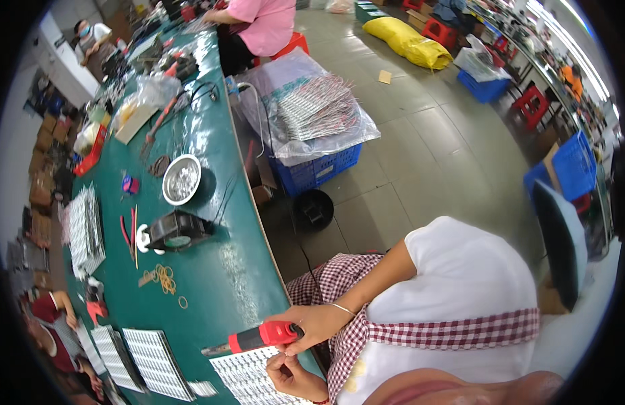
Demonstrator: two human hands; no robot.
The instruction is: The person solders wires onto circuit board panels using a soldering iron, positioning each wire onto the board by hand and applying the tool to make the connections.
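Note:
My right hand [312, 324], with a thin bracelet at the wrist, is closed round a red-and-black handheld tool [258, 336]. The tool's grey metal tip points left over the green table. Just below it, my left hand [295, 379] is closed, fingertips pinched together close to the right fingers. Whatever the left fingers hold is too small to make out. Under both hands lies a white panel [241, 374] with rows of small grey marks, near the table edge and partly covered by the left hand. Two similar panels [157, 364] [116, 358] lie farther left.
On the green table [224, 270] are rubber bands [165, 278], a black fan-like device [180, 231], red-handled pliers [128, 233], a white bowl [182, 179] of small pieces and stacked panels [86, 233]. A blue crate [319, 169] with wired strips stands beyond the edge. Co-workers sit around the table.

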